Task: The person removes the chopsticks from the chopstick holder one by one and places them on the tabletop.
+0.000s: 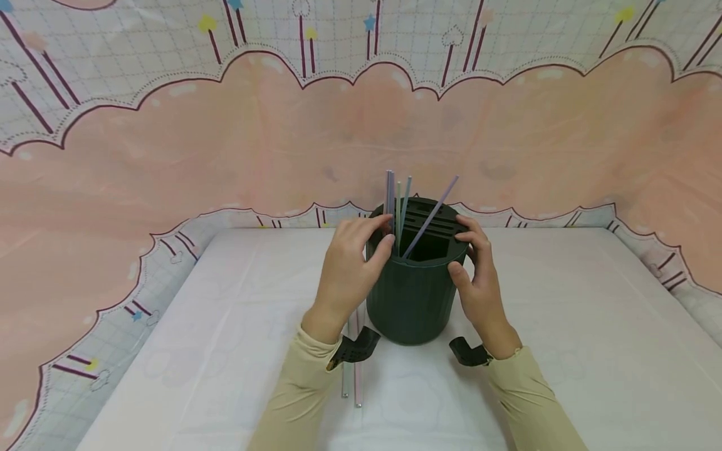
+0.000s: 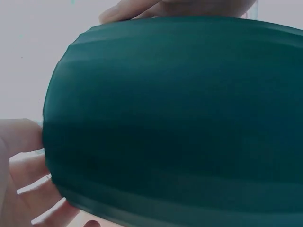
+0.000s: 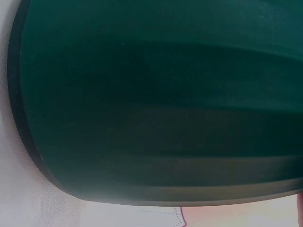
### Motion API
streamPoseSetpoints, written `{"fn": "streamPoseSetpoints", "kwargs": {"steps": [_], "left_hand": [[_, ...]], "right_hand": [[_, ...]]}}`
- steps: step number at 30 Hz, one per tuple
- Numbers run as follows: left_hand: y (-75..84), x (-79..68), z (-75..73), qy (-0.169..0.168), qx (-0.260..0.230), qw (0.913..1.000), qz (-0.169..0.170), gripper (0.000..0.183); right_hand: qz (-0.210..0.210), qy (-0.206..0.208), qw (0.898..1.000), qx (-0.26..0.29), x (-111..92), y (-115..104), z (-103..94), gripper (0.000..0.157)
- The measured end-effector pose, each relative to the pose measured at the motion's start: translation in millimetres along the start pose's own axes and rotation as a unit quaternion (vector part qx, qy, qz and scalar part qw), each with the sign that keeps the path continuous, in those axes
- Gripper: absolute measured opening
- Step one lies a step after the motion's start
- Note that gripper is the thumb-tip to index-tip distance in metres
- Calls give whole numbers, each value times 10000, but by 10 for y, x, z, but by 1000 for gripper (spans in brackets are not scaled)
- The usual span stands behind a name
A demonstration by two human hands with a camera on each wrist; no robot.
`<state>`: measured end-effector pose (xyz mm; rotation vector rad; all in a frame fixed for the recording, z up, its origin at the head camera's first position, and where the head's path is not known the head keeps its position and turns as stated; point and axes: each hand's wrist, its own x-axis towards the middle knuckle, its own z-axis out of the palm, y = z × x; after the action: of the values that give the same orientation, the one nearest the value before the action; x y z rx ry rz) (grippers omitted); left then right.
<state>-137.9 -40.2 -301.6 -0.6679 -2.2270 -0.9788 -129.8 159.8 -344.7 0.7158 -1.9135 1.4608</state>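
Note:
A dark green round knife holder (image 1: 414,307) stands upright on the table, its top cut with long slots beside a wider opening. My left hand (image 1: 350,263) is at its left rim, fingertips and thumb pinching upright purple straws (image 1: 389,188). Beside them, a green straw (image 1: 398,207) and a blue straw (image 1: 407,194) stand in the opening, while another purple straw (image 1: 431,216) leans right. My right hand (image 1: 479,282) grips the right side of the rim, thumb toward the front. The holder's ribbed wall (image 2: 165,109) fills most of both wrist views.
Under my left wrist, a pink straw (image 1: 358,376) and a pale straw (image 1: 345,376) lie on the white-covered table (image 1: 237,351). Behind the table hangs a peach-and-white patterned cloth (image 1: 338,138). Black wrist mounts (image 1: 358,346) sit at both cuffs.

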Motion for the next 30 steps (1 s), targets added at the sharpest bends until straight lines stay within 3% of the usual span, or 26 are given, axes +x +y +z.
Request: {"fn": "streamPoseSetpoints", "kwargs": {"steps": [16,23,30], "left_hand": [[123,17,117,-220,288,9990,-264,27],[213,19,164,-259,641,9974,-221,31],[224,22,189,-354,647,9970,-252,32]], "right_hand": [[29,14,10000,-67,26,-6,14,67],[-25,42,10000,-82,26,10,23,68],[-43,33,9999,-154,41,15,31,67]]}}
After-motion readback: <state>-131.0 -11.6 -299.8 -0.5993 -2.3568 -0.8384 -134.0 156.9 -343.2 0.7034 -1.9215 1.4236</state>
